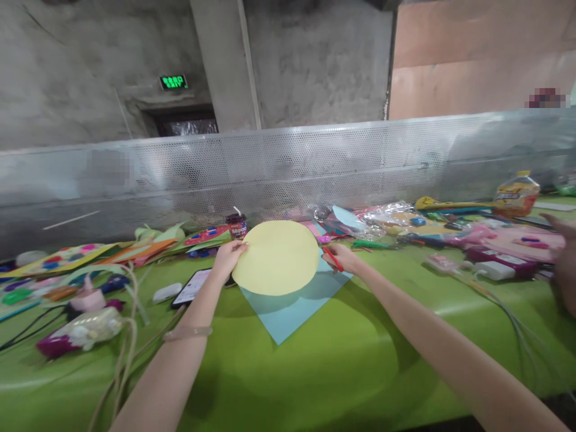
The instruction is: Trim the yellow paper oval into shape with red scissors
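Observation:
A round piece of yellow paper (276, 258) is held up over the table, my left hand (230, 259) pinching its left edge. Red-handled scissors (332, 259) are in my right hand (344, 259), close to the paper's right edge; their blades are hard to make out. Under the yellow circle lies a sheet of light blue paper (281, 321), one corner pointing towards me and its upper part hidden. A phone (192, 287) with a lit screen rests left of the papers, partly behind my left forearm.
Coloured paper crafts (67, 259) and cords cover the left of the green table (315, 384). A dark cup (236, 225) with a straw stands behind my left hand. Plastic-wrapped pieces (391, 216), a drink bottle (517, 193) and another person's hand (564, 258) are at right. A perforated metal panel (279, 168) runs behind.

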`<state>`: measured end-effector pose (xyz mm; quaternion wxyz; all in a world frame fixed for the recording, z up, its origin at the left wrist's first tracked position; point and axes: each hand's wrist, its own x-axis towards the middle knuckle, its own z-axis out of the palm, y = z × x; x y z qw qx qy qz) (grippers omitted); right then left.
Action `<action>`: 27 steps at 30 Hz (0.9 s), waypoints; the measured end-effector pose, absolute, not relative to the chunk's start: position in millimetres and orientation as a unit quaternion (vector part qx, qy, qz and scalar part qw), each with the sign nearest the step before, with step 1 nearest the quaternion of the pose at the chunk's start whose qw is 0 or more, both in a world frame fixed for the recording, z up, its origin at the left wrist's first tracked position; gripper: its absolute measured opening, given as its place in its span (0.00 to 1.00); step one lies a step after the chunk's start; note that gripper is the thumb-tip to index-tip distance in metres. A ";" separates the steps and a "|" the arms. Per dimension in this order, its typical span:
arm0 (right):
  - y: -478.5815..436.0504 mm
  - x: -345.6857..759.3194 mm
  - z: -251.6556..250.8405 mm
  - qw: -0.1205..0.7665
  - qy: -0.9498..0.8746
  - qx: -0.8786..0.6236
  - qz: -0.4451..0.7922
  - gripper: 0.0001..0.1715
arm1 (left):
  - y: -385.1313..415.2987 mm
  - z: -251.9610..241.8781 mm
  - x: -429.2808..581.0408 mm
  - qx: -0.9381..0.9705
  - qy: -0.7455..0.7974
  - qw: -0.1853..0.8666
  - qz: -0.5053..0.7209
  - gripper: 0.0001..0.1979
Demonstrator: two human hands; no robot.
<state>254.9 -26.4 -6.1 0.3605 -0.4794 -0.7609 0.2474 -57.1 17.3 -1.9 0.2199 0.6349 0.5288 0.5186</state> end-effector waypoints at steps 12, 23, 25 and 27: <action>-27.7 253.1 -6.2 0.359 -0.762 -0.485 0.234 0.11 | 16.1 -1.6 -56.2 0.638 0.528 0.209 0.520 0.17; -25.1 256.8 -5.6 0.372 -0.748 -0.497 0.233 0.10 | 16.5 -2.0 -56.9 0.641 0.530 0.207 0.516 0.17; -25.2 256.9 -5.5 0.371 -0.750 -0.497 0.230 0.10 | 16.7 -2.1 -56.8 0.641 0.531 0.206 0.515 0.17; -25.9 256.2 -5.4 0.366 -0.756 -0.496 0.221 0.10 | 16.7 -2.0 -56.6 0.641 0.531 0.207 0.514 0.17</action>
